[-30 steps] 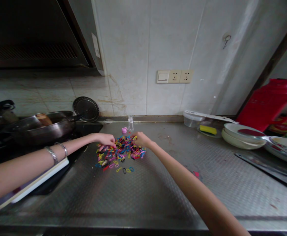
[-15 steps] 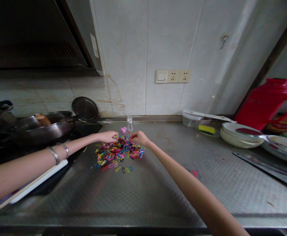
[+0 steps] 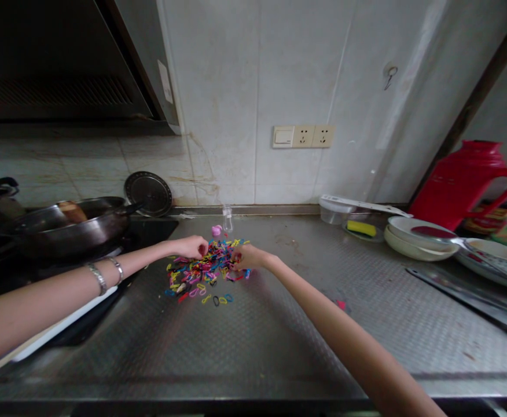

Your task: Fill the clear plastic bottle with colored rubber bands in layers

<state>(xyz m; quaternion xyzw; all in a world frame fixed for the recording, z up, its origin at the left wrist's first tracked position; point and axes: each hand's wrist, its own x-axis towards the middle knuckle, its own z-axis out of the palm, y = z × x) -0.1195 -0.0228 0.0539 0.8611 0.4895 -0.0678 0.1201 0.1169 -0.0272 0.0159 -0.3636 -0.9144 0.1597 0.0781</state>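
A loose heap of small coloured rubber bands (image 3: 208,263) lies on the metal counter (image 3: 253,341), with a few single loops at its near side. At the heap's upper left, my left hand (image 3: 194,247) has its fingers curled closed. My right hand (image 3: 248,256) reaches into the right side of the heap, fingertips bent in and drawn together. What either hand pinches is too small to make out. Just behind the heap stand a small clear bottle (image 3: 228,219) and a pink piece (image 3: 216,230), possibly its cap.
On the left, a pan (image 3: 75,223) sits on the black stove, a round dark lid (image 3: 148,194) leaning behind it. To the right are a clear tub (image 3: 331,213), a yellow sponge (image 3: 361,229), stacked bowls (image 3: 418,243), a red thermos (image 3: 457,188) and a long dark utensil (image 3: 462,301).
My right hand has moved down toward me, into the right side of the heap. My left hand has shifted slightly lower. Some bands at the top of the heap are rearranged.
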